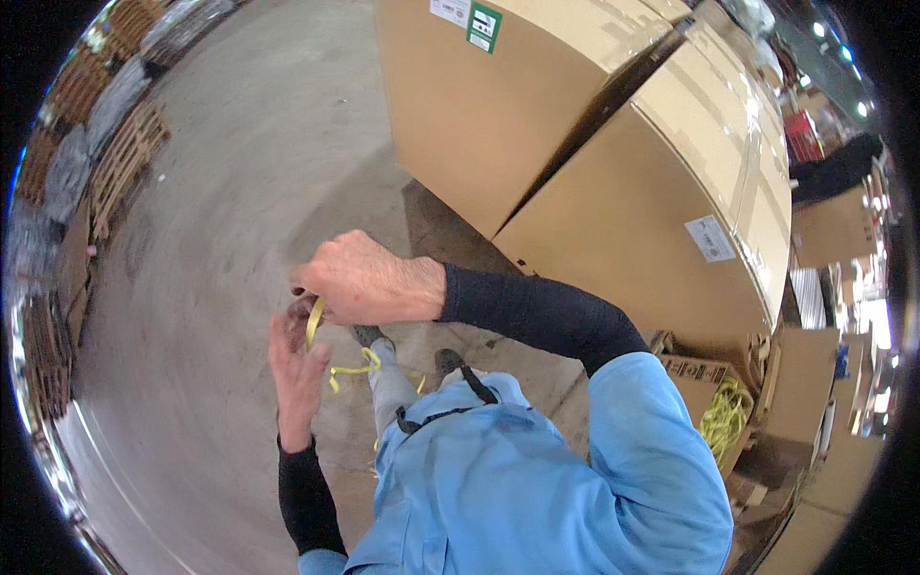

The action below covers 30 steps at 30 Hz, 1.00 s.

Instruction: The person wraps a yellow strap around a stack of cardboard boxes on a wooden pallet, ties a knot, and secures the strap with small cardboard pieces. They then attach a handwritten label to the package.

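My two hands meet in front of my body over a narrow yellow strap (314, 322). My right hand (362, 280) is closed in a fist, with the strap coming out below its fingers. Lower and to the left, my left hand (298, 369) has curled fingers around the strap; it is slightly blurred and its fingertips are partly hidden. A curly loose length of yellow strap (356, 367) dangles past my hands near my legs.
Two large cardboard boxes (613, 211) stand close ahead on the right, a narrow gap between them. Near my right elbow, an open carton holds a heap of yellow strapping (726, 420). Wooden pallets (129, 158) and wrapped stacks line the far left. Grey concrete floor (230, 172) lies ahead.
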Available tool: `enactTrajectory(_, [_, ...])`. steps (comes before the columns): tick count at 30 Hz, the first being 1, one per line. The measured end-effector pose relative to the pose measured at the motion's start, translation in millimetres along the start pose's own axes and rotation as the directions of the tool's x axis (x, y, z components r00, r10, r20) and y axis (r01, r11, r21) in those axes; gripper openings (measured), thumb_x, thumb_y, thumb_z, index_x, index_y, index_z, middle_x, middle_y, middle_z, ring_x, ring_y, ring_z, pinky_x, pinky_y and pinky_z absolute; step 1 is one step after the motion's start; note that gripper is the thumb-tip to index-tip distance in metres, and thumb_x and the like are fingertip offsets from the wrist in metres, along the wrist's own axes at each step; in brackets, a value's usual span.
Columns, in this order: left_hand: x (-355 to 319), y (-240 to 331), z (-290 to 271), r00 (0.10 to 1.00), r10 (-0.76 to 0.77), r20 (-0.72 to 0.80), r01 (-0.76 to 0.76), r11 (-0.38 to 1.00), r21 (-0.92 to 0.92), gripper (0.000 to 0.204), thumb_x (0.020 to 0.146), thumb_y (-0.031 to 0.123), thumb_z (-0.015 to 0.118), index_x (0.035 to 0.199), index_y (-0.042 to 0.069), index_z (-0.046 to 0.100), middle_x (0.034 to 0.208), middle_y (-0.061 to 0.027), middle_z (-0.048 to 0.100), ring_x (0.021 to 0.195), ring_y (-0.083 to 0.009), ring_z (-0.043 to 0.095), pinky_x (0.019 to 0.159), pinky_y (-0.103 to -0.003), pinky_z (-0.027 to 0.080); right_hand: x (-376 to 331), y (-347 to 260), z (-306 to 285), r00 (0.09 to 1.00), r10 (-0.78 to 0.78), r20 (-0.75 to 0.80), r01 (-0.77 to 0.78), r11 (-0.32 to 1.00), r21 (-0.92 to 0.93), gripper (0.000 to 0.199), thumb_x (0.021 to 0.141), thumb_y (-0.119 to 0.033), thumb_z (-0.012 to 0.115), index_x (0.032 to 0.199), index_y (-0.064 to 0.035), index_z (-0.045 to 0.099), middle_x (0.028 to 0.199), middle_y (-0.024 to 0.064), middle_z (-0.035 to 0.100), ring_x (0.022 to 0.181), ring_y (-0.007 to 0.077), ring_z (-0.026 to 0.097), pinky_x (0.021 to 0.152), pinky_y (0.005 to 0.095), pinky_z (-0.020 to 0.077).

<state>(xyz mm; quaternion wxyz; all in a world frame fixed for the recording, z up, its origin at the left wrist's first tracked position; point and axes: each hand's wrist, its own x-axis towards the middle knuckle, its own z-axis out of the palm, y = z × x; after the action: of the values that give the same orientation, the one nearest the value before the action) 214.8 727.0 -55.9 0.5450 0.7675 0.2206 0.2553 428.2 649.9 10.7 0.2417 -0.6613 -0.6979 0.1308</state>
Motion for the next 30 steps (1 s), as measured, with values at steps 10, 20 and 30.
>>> enactTrajectory(10, [237, -132, -228, 0.878, -0.162, -0.45, 0.086, 0.979, -0.185, 0.021, 0.102, 0.023, 0.055, 0.113, 0.006, 0.059, 0.083, 0.0036, 0.056, 0.065, -0.0048, 0.05, 0.052, -0.019, 0.037, -41, 129, -110, 0.739, 0.575, -0.351, -0.642, 0.759, -0.107, 0.021, 0.084, -0.018, 0.072, 0.101, -0.0049, 0.073, 0.085, 0.0154, 0.072, 0.08, 0.0283, 0.07, 0.073, 0.0409, 0.0565])
enactTrajectory(20, [434, -145, -271, 0.965, -0.016, -0.262, -0.002, 0.998, -0.065, 0.017, 0.106, 0.027, 0.054, 0.102, 0.011, 0.058, 0.074, 0.0058, 0.048, 0.061, -0.0013, 0.042, 0.048, -0.019, 0.032, -79, 59, -247, 0.262, 0.754, -0.602, -0.846, 0.48, 0.232, 0.032, 0.086, -0.025, 0.075, 0.101, 0.0023, 0.071, 0.078, 0.0001, 0.062, 0.072, 0.0069, 0.055, 0.065, 0.0246, 0.0438])
enactTrajectory(30, [611, -63, -167, 0.956, 0.291, -0.027, -0.292, 0.957, 0.001, 0.03, 0.108, 0.029, 0.05, 0.087, 0.008, 0.054, 0.065, 0.0027, 0.046, 0.052, -0.0071, 0.04, 0.047, -0.023, 0.033, -32, 157, -305, 0.378, 0.834, -0.401, -0.759, 0.527, 0.382, 0.044, 0.078, -0.01, 0.074, 0.12, -0.0017, 0.065, 0.077, -0.0046, 0.051, 0.071, 0.0059, 0.049, 0.065, 0.0231, 0.0387])
